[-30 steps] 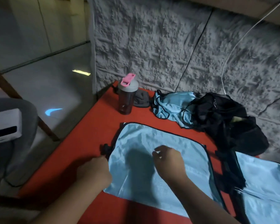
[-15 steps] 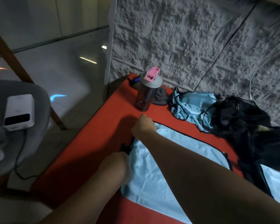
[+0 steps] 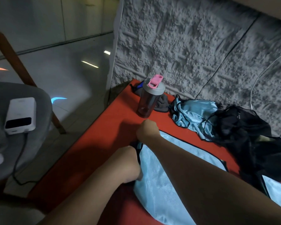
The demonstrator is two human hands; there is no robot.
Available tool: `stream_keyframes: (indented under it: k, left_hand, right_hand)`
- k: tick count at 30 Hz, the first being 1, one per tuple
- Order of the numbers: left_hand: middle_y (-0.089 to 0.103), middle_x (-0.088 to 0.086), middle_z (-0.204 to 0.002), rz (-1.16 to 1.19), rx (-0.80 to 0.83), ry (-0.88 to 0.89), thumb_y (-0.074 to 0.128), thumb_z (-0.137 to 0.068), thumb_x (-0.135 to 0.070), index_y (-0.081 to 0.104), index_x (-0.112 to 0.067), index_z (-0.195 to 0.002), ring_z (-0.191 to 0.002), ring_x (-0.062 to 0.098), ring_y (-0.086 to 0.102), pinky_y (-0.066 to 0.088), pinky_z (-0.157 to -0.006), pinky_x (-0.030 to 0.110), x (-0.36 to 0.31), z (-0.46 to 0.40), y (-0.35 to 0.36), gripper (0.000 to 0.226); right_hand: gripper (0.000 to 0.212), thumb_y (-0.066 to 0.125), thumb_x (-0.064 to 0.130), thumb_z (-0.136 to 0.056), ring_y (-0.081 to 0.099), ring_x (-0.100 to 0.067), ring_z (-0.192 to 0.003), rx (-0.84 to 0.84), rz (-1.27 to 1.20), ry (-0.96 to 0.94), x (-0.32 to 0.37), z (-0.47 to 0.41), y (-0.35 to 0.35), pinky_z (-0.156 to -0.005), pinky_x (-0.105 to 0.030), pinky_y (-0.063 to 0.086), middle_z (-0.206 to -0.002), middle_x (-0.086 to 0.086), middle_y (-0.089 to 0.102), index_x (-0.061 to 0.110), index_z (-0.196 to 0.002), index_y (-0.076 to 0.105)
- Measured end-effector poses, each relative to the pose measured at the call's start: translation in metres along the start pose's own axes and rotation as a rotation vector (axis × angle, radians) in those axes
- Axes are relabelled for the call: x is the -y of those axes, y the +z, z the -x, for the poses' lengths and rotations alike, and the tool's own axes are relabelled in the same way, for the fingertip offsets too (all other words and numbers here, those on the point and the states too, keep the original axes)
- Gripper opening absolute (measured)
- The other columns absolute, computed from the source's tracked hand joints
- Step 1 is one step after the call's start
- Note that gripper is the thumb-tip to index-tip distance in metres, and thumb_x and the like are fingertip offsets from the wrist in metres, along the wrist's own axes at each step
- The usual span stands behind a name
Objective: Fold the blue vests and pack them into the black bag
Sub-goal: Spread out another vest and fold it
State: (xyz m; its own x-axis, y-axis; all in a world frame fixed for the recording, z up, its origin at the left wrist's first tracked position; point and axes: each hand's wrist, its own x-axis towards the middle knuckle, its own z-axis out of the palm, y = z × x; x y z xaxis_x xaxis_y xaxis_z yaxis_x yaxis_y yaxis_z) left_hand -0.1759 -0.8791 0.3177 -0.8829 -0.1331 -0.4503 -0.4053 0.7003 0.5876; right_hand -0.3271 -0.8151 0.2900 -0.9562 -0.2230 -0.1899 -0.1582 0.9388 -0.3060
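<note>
Head cam view, the only one. I'm counting three blue vests. One vest (image 3: 161,184) is spread flat on the red table (image 3: 104,127) right in front of me, both my arms over it. A second, crumpled vest (image 3: 191,114) sits at the back near the wall, touching the black bag (image 3: 250,143), which slumps open-ish on the right side of the table. A third vest (image 3: 279,187) peeks out at the right edge, partly under the bag's strap.

My right hand (image 3: 147,129) is curled into a fist at the flat vest's far left corner, on the black trim; looks like it's pinching the edge, but the fingertips are hidden. My left hand (image 3: 130,164) is curled on the near left edge of the same vest, fingers tucked down at the trim; can't tell for sure if it's gripping.

Other stuff: one shaker bottle (image 3: 150,96) with a pink flip cap, standing upright by a grey cloth (image 3: 162,103). One white power bank (image 3: 20,115) with a cable on a grey chair (image 3: 39,98), left.
</note>
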Motion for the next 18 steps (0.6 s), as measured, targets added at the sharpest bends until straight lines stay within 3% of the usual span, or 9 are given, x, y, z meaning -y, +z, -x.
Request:
stream_keyframes:
  k: [1, 3, 6, 9, 12, 15, 18]
  left_hand:
    - [0.071, -0.001, -0.088, 0.029, 0.003, 0.027, 0.09, -0.061, -0.03, 0.066, -0.014, -0.089, -0.077, 0.016, 0.07, 0.058, -0.067, 0.03, -0.004, 0.001, -0.001, 0.04]
    - [0.071, -0.003, -0.087, 0.074, 0.012, 0.084, 0.093, -0.061, -0.034, 0.067, -0.016, -0.086, -0.077, 0.015, 0.07, 0.058, -0.071, 0.032, -0.014, 0.005, 0.003, 0.04]
    - [0.071, -0.004, -0.085, 0.113, 0.021, 0.168, 0.092, -0.063, -0.033, 0.067, -0.018, -0.082, -0.076, 0.014, 0.069, 0.059, -0.074, 0.033, -0.038, 0.011, 0.014, 0.035]
    - [0.07, -0.006, -0.087, 0.085, 0.053, 0.239, 0.088, -0.067, -0.027, 0.067, -0.02, -0.085, -0.078, 0.012, 0.069, 0.06, -0.076, 0.034, -0.064, 0.017, 0.033, 0.028]
    - [0.068, -0.006, -0.092, 0.013, 0.064, 0.295, 0.085, -0.07, -0.029, 0.065, -0.023, -0.091, -0.084, 0.013, 0.067, 0.058, -0.078, 0.034, -0.094, 0.024, 0.059, 0.03]
    - [0.068, -0.001, -0.093, -0.02, 0.03, 0.362, 0.078, -0.075, -0.023, 0.064, -0.017, -0.094, -0.083, 0.018, 0.066, 0.056, -0.072, 0.034, -0.123, 0.03, 0.087, 0.024]
    - [0.064, 0.0, -0.089, 0.005, -0.011, 0.424, 0.069, -0.078, -0.019, 0.057, -0.015, -0.091, -0.081, 0.018, 0.063, 0.048, -0.063, 0.031, -0.152, 0.033, 0.118, 0.018]
  right_hand:
    - [0.007, 0.055, 0.005, -0.085, 0.069, -0.035, -0.091, -0.01, -0.029, 0.01, -0.003, 0.001, -0.005, -0.067, -0.031, 0.05, -0.086, -0.013, 0.064, 0.005, -0.084, 0.062]
    - [0.013, 0.061, 0.011, -0.08, 0.063, -0.03, -0.072, -0.05, -0.073, 0.023, -0.013, 0.004, -0.015, -0.06, -0.028, 0.046, -0.072, -0.006, 0.056, 0.009, -0.07, 0.052]
    - [0.016, 0.065, 0.014, -0.078, 0.049, -0.019, -0.056, -0.067, -0.043, 0.046, -0.034, 0.007, -0.033, -0.055, -0.026, 0.041, -0.067, -0.004, 0.051, 0.009, -0.07, 0.051]
    - [0.011, 0.062, 0.02, -0.079, 0.059, -0.028, -0.067, -0.081, -0.036, 0.069, -0.065, 0.011, -0.05, -0.063, -0.03, 0.048, -0.071, -0.007, 0.057, 0.009, -0.077, 0.063]
    - [0.014, 0.054, 0.012, -0.08, 0.061, -0.03, -0.07, -0.087, -0.062, 0.093, -0.113, 0.017, -0.066, -0.061, -0.029, 0.049, -0.065, -0.006, 0.059, 0.009, -0.069, 0.064]
    - [0.023, 0.053, 0.01, -0.079, 0.069, -0.03, -0.077, -0.1, -0.103, 0.123, -0.162, 0.021, -0.081, -0.071, -0.037, 0.061, -0.08, -0.011, 0.072, 0.009, -0.083, 0.076]
    - [0.023, 0.062, 0.007, -0.08, 0.07, -0.024, -0.078, -0.107, -0.131, 0.175, -0.206, 0.025, -0.093, -0.078, -0.038, 0.062, -0.088, -0.008, 0.076, 0.013, -0.09, 0.082]
